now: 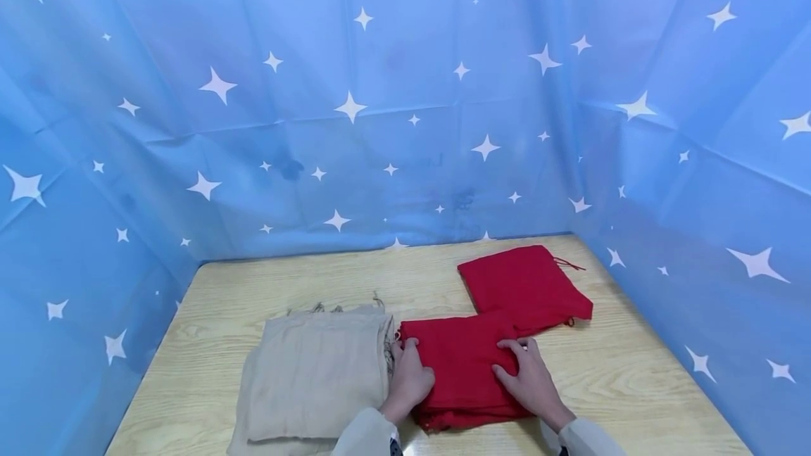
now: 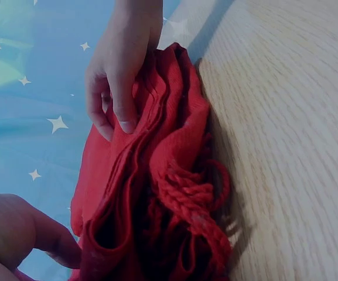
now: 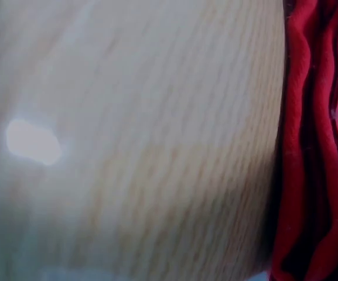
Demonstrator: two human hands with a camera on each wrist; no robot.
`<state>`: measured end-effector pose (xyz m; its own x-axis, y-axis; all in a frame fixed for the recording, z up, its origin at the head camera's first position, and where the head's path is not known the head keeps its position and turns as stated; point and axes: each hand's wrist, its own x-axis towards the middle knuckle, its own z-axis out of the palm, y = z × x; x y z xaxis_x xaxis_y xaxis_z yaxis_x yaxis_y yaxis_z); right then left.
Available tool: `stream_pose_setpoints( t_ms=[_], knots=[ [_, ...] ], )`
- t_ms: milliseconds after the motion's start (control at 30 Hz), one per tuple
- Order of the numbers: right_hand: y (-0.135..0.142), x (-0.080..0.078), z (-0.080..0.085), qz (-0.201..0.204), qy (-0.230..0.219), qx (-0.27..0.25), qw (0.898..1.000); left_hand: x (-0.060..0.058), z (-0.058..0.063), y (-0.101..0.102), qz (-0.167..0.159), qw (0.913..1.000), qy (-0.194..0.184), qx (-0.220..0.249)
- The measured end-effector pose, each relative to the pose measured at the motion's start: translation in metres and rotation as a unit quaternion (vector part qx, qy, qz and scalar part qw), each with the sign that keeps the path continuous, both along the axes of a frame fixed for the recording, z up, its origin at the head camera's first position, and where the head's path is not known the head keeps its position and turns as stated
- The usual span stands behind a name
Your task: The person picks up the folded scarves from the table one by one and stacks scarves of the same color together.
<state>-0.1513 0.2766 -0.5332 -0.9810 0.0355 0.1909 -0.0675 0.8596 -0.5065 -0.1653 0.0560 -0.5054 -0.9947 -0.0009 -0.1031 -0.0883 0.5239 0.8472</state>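
— What's nearest?
— A folded stack of soft red cloth point(image 1: 465, 361), lower middle of the frame. The left hand point(image 1: 410, 382) rests at its left edge. The right hand point(image 1: 529, 378) touches its right side, thumb and fingers set apart. I can't tell whether either one pinches the fabric.
— Any room beside it?
— Little on the left: a fringed, folded beige cloth pile point(image 1: 319, 375) sits just beside it, lower left. Bare wood runs from the right hand to the slanting right edge of the pale wood-grain table point(image 1: 646, 378).
— And farther back?
— A flat folded red cloth with ties point(image 1: 526, 283), right of centre, close to the stack's upper right corner. Wood continues behind the beige pile to the far edge, where a blue star-printed curtain point(image 1: 405, 136) rises.
— Count them.
— Two hands, one red stack, its layers uncountable, one beige pile, one red cloth behind.
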Motion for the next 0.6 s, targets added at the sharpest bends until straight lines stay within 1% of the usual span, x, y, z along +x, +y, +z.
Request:
stream_pose_setpoints(
  t_ms=[100, 267, 467, 600],
  knots=[
    [0.002, -0.001, 0.003, 0.0, 0.014, 0.0, 1.0, 0.0, 0.002, 0.002, 0.002, 1.0, 0.006, 0.007],
    [0.008, -0.007, 0.013, 0.005, 0.041, 0.006, 0.999, 0.0, 0.006, 0.005, 0.004, 0.9999, 0.002, 0.012],
    [0.018, -0.014, 0.026, 0.023, 0.058, 0.01, 0.998, -0.004, 0.017, 0.007, -0.006, 1.0, -0.002, 0.007],
    [0.028, -0.019, 0.032, 0.034, 0.069, 0.001, 0.997, -0.009, 0.023, 0.01, -0.02, 0.9997, 0.008, 0.012]
  ],
)
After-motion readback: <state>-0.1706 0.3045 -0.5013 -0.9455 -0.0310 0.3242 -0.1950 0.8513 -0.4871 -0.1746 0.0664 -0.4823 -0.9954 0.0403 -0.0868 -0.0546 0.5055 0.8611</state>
